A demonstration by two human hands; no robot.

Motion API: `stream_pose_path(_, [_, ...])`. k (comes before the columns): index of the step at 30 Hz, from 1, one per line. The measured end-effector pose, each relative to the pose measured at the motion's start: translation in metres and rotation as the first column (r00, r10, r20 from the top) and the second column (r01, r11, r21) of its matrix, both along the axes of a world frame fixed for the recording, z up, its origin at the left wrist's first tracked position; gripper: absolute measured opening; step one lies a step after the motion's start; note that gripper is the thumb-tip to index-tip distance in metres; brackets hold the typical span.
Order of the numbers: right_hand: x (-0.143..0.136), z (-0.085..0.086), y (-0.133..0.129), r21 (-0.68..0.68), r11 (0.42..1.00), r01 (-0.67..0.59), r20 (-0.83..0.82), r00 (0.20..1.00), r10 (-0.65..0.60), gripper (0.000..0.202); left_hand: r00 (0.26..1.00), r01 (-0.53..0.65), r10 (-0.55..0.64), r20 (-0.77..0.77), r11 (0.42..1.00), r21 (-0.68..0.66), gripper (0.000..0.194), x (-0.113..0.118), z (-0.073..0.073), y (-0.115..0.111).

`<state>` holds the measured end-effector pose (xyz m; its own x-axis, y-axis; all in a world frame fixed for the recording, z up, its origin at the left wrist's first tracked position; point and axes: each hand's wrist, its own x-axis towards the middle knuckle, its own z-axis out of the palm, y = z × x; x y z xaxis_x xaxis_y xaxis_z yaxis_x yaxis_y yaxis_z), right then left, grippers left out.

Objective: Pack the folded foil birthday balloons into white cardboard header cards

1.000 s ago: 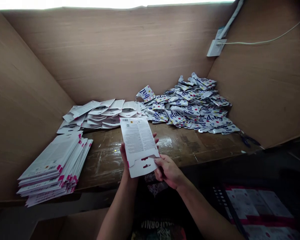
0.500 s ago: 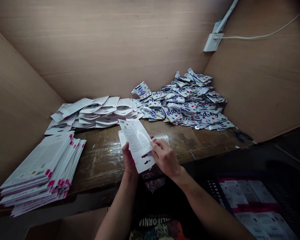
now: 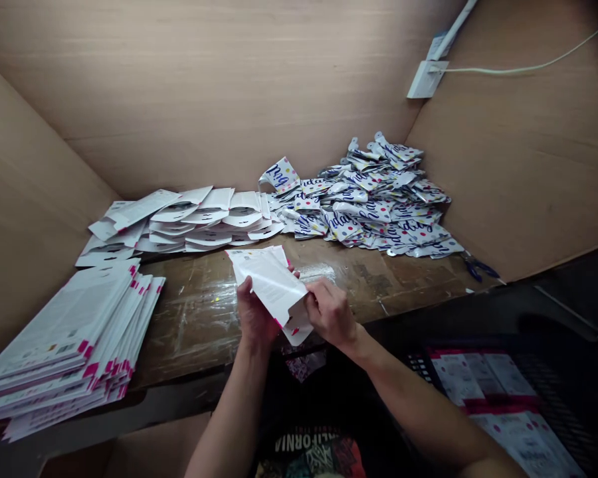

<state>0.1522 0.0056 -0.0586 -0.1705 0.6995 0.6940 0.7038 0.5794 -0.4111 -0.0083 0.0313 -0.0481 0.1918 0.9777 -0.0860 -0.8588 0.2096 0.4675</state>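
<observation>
A white printed card sleeve (image 3: pixel 269 282) is held over the table's front edge, slanting down to the right, with another white piece showing beneath it. My left hand (image 3: pixel 256 312) wraps round its left side, thumb on the near face. The fingers of my right hand (image 3: pixel 333 313) pinch its right edge near the hang-hole end, where the top layer is bent up. Behind lie a row of white sleeves (image 3: pixel 209 216) and a heap of folded foil pieces (image 3: pixel 373 206) with dots and blue lettering. A neat stack of white sleeves (image 3: pixel 70 332) with pink corners sits at the left.
Blue-handled pliers (image 3: pixel 480 267) lie at the right end of the brown table (image 3: pixel 194 318). Cardboard walls (image 3: pixel 229 86) stand on three sides. A white socket box (image 3: pixel 427 78) with a cable hangs at upper right. Below right is a dark crate (image 3: pixel 568 411) of packed sleeves.
The held sleeve's upper layer has been bent up at the hang-hole end by my right hand. My left hand has shifted slightly left. The view has turned a little.
</observation>
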Motion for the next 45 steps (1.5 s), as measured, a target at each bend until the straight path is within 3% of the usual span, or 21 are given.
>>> stream_pose_path(2, [-0.001,-0.002,0.004,-0.065,0.998,-0.012,-0.133,0.991,0.003,0.021,0.999,-0.037,0.036,-0.011,0.999,-0.031,0.074,0.001,0.003,0.002])
stream_pose_path(5, [0.018,-0.005,0.034,-0.162,0.984,-0.076,-0.113,0.992,0.058,0.024,0.992,-0.125,0.124,-0.012,0.987,-0.096,0.071,-0.007,0.006,0.006])
stream_pose_path(7, [0.047,-0.003,0.068,-0.216,0.971,0.101,0.025,0.995,-0.098,0.023,0.988,-0.154,0.156,0.011,0.982,-0.105,0.070,-0.016,0.007,0.008])
stream_pose_path(9, [0.081,0.001,0.107,-0.211,0.893,0.397,0.256,0.904,-0.341,0.034,0.990,-0.134,0.138,0.035,0.987,-0.092,0.073,-0.023,0.008,0.007])
stream_pose_path(10, [0.096,0.004,0.125,-0.205,0.851,0.483,0.379,0.841,-0.386,0.046,0.992,-0.110,0.115,0.048,0.990,-0.084,0.075,-0.025,0.008,0.006])
stream_pose_path(12, [0.118,0.010,0.152,-0.202,0.816,0.542,0.540,0.756,-0.369,0.053,0.995,-0.056,0.062,0.075,0.996,-0.073,0.077,-0.027,0.008,0.004])
stream_pose_path(14, [0.124,0.013,0.162,-0.221,0.835,0.503,0.593,0.749,-0.295,0.039,0.994,-0.018,0.024,0.104,0.998,-0.064,0.080,-0.027,0.007,0.000])
stream_pose_path(17, [0.113,0.005,0.138,-0.233,0.885,0.403,0.623,0.760,-0.182,0.031,0.992,-0.016,0.023,0.123,0.998,-0.061,0.085,-0.032,0.005,-0.003])
stream_pose_path(20, [0.095,-0.017,0.083,-0.258,0.927,0.272,0.631,0.774,-0.052,0.022,0.993,-0.045,0.054,0.105,0.995,-0.088,0.086,-0.040,0.002,-0.004])
stream_pose_path(23, [0.084,-0.039,0.030,-0.252,0.959,0.131,0.505,0.863,0.015,0.043,0.992,-0.059,0.069,0.107,0.993,-0.099,0.085,-0.043,-0.002,0.000])
stream_pose_path(25, [0.080,-0.048,0.009,-0.224,0.971,0.087,0.379,0.925,0.004,0.042,0.991,-0.048,0.058,0.121,0.995,-0.088,0.084,-0.042,-0.003,0.004])
stream_pose_path(28, [0.076,-0.054,-0.002,-0.118,0.993,0.016,0.222,0.975,0.010,0.020,0.991,-0.044,0.052,0.120,0.997,-0.066,0.083,-0.041,0.000,0.010])
stream_pose_path(31, [0.075,-0.054,-0.003,-0.006,1.000,-0.012,0.066,0.998,0.012,0.020,0.995,-0.070,0.073,0.075,0.997,-0.045,0.084,-0.041,0.004,0.013])
stream_pose_path(36, [0.080,-0.038,0.004,-0.046,0.966,0.255,-0.157,0.953,-0.259,0.012,0.995,-0.098,0.099,0.015,0.991,-0.087,0.082,-0.036,0.004,0.012])
stream_pose_path(38, [0.083,-0.027,0.005,-0.092,0.978,0.187,-0.101,0.975,-0.196,0.012,0.994,-0.108,0.109,-0.004,0.988,-0.108,0.081,-0.036,0.002,0.010])
stream_pose_path(40, [0.086,-0.017,0.001,-0.143,0.990,-0.011,0.096,0.995,0.024,0.020,0.992,-0.129,0.128,-0.009,0.985,-0.111,0.079,-0.039,0.000,0.009])
stream_pose_path(42, [0.086,-0.014,-0.008,-0.223,0.961,-0.165,0.312,0.922,0.231,0.027,0.988,-0.151,0.153,0.008,0.983,-0.105,0.076,-0.044,0.000,0.008])
stream_pose_path(45, [0.084,-0.028,-0.024,-0.272,0.938,-0.214,0.483,0.812,0.326,0.035,0.987,-0.155,0.160,0.036,0.982,-0.106,0.076,-0.050,0.004,0.008])
